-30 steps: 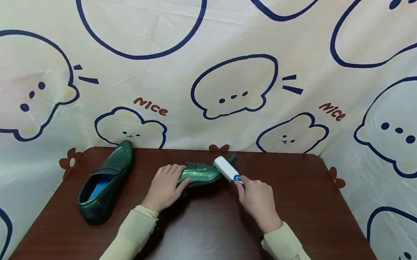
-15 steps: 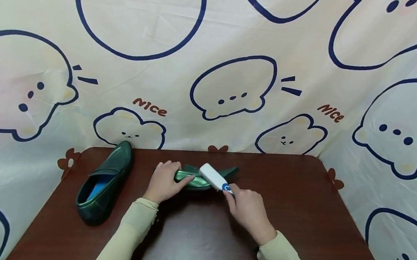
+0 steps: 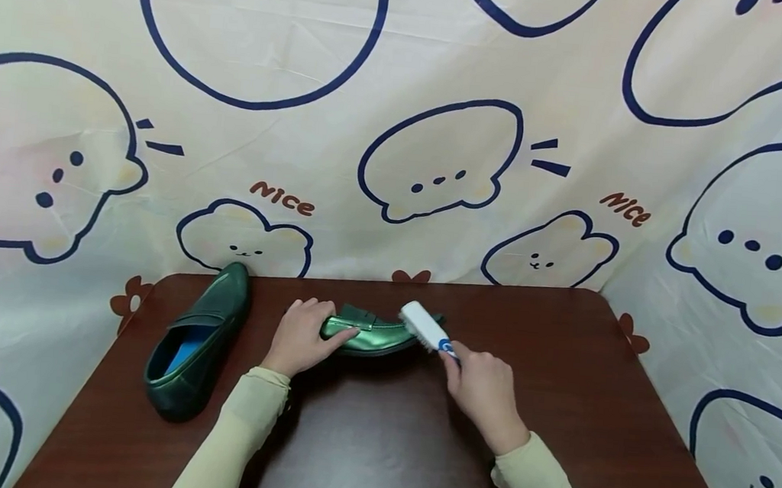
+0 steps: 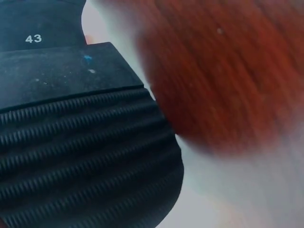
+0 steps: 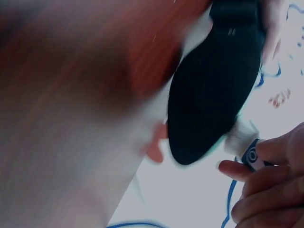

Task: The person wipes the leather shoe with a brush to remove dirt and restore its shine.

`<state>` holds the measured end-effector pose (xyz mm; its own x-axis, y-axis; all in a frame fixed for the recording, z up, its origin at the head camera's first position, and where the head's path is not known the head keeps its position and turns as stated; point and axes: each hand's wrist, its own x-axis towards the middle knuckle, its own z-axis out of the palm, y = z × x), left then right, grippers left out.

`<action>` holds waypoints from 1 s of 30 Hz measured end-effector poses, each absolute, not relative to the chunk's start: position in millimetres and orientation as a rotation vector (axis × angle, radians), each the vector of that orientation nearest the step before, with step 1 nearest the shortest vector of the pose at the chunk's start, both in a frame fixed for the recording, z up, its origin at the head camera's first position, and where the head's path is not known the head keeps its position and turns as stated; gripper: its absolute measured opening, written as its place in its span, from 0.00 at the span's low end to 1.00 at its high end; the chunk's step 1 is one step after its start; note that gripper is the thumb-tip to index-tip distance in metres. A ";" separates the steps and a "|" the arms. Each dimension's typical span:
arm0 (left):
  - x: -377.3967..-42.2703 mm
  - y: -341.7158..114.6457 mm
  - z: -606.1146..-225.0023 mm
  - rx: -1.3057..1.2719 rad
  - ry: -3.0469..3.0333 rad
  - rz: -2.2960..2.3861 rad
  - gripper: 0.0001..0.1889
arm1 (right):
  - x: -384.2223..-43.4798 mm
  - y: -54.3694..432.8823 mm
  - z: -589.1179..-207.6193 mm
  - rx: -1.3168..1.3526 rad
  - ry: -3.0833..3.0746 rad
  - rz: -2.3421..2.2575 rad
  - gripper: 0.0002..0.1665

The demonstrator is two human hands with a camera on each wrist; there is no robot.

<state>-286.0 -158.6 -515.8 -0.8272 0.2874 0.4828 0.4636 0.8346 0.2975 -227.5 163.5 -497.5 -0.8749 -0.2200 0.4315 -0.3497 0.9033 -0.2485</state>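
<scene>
A shiny green loafer is held on its side above the far part of the table, toe to the right. My left hand grips it at the heel end, thumb along the near side. My right hand holds a white brush by its handle, bristles down at the loafer's toe. In the left wrist view the black ridged sole fills the left side, marked 43. The right wrist view shows the sole's front part with the brush head beside the toe.
A second dark green loafer with a blue insole stands at the table's left, its toe near the back edge. The brown wooden table ends against a cartoon-printed cloth behind and at the sides.
The brush moved left and down along the loafer toward its middle, then back right to the toe. My left hand has shifted slightly left with the loafer.
</scene>
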 end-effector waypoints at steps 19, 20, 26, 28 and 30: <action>-286.5 -155.9 -521.0 -0.570 -2.600 -0.525 0.24 | -220.4 143.8 -490.9 0.694 -2.693 0.577 0.06; -286.1 -156.0 -520.7 -0.573 -2.603 -0.518 0.24 | -220.3 144.7 -492.0 0.687 -2.688 0.575 0.06; -286.7 -157.1 -517.9 -0.572 -2.585 -0.507 0.23 | -230.6 161.9 -492.9 0.552 -2.754 0.642 0.13; -286.2 -157.6 -517.6 -0.584 -2.583 -0.503 0.23 | -236.2 170.4 -493.1 0.472 -2.785 0.662 0.16; -285.2 -158.2 -517.5 -0.595 -2.583 -0.497 0.24 | -241.1 178.6 -493.9 0.413 -2.801 0.662 0.17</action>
